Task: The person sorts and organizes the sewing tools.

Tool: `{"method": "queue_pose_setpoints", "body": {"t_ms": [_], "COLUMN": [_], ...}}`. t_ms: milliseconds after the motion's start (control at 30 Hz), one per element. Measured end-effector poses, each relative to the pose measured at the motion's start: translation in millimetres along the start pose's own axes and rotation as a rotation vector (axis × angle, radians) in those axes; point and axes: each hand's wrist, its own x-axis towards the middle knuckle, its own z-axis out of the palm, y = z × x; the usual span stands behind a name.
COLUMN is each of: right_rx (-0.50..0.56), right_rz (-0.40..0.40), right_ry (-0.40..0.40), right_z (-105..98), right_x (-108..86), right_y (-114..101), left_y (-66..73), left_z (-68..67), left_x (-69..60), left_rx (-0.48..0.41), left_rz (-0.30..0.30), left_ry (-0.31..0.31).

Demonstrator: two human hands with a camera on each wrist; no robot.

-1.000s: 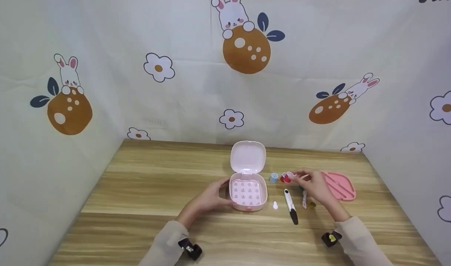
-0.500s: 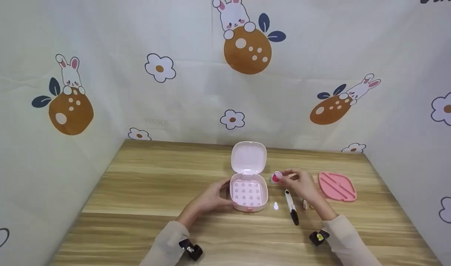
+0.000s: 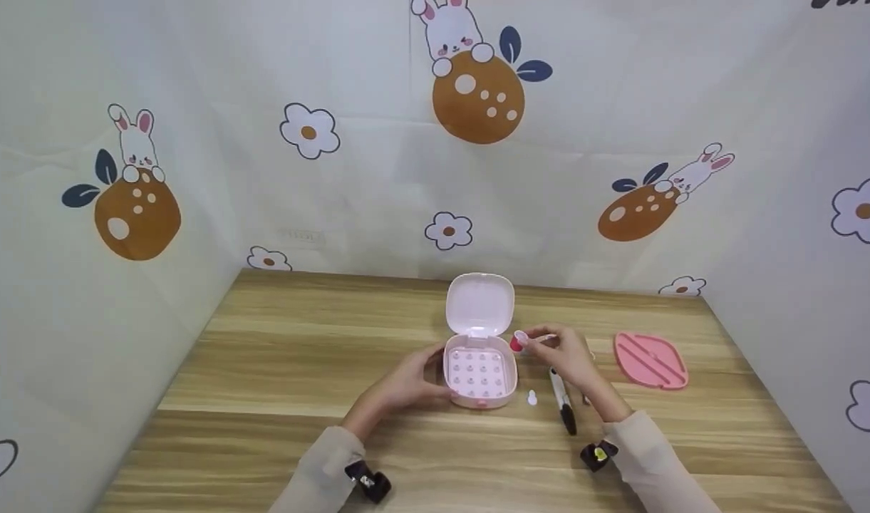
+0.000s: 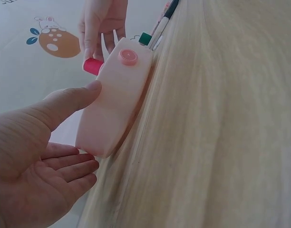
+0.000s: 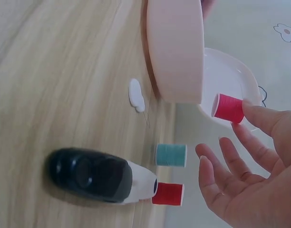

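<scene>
A pale pink sewing box (image 3: 502, 400) stands on the wooden table with its lid (image 3: 479, 303) raised and a fruit-patterned floor inside. My left hand (image 3: 410, 381) rests against the box's left side, thumb at the front corner, fingers nearly straight in the left wrist view. Between thumb and fingertip, my right hand (image 3: 566, 355) pinches a pinkish-red spool of thread (image 5: 229, 108). That spool hangs beside the box's right rim, above the table. Below it in the right wrist view are a teal spool (image 5: 171, 155) and a red spool (image 5: 167, 194).
A white needle threader (image 3: 532, 397) lies right of the box. Farther right is a long white tool with a black end (image 3: 567, 419). A pink slotted insert (image 3: 650, 360) lies at the far right. A green spool (image 4: 145, 38) shows in the left wrist view.
My right hand has carried the pinkish-red spool leftward from the right-hand items to the box's right rim. My left hand has stayed at the box.
</scene>
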Motion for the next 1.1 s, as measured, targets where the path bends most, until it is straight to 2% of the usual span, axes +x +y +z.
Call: {"method": "queue_pose_setpoints", "body": {"t_ms": [200, 367, 500, 800, 1100], "right_rx": [0.02, 0.046, 0.059, -0.016, -0.059], "right_rz": [0.012, 0.045, 0.042, -0.037, -0.038], "right_ry": [-0.011, -0.027, -0.038, -0.024, 0.01], "right_z": [8.2, 15.3, 19.8, 29.8, 37.4], "right_x": [2.2, 4.1, 5.2, 7.1, 7.8], "right_y": [0.3, -0.3, -0.9, 0.4, 4.0], "left_y": [0.8, 1.0, 0.9, 1.9, 0.1], "left_z": [0.5, 0.4, 0.4, 0.7, 1.6], "left_x": [0.1, 1.2, 1.7, 0.7, 0.7], "left_rx": [0.005, 0.003, 0.006, 0.026, -0.004], "left_rz": [-0.02, -0.012, -0.014, -0.023, -0.027], "left_ry": [0.012, -0.004, -0.016, -0.008, -0.005]}}
